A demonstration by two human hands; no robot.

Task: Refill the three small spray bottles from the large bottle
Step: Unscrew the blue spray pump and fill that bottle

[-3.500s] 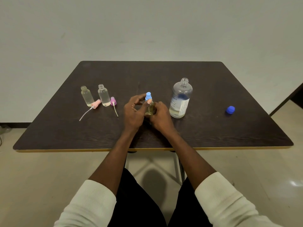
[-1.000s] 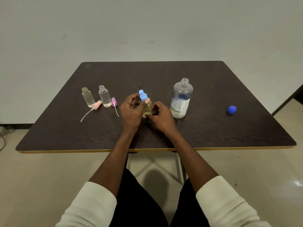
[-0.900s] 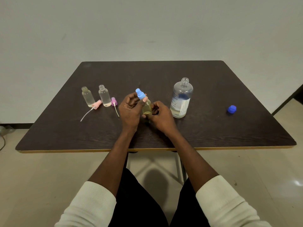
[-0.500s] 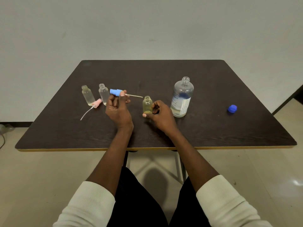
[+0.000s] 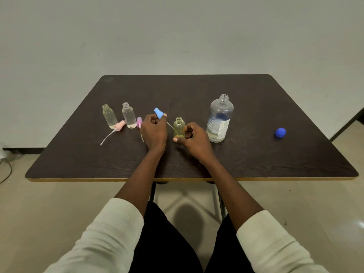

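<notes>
Left side of the counter (image 5: pixel 246 164) is pretty cluttered: two uncapped small bottles (image 5: pixel 109 119) (image 5: pixel 129 117) standing close together, with the pink sprayer (image 5: pixel 119 125) and purple sprayer (image 5: pixel 139 121) lying right in front, tubes trailing toward the near edge. The large bottle (image 5: pixel 219 119) blocks the right-centre. Between it and the blue cap (image 5: pixel 280 132) there's open room, same for the whole back half and the near strip

A single wide-angle camera worn on the person's head looks forward and down from a seated position. It faces a dark table (image 5: pixel 256 158) whose near edge crosses the middle of the frame, with a pale wall behind. Both forearms reach away from the camera. Lap and floor fill the bottom. Straight edges bow slightly.
</notes>
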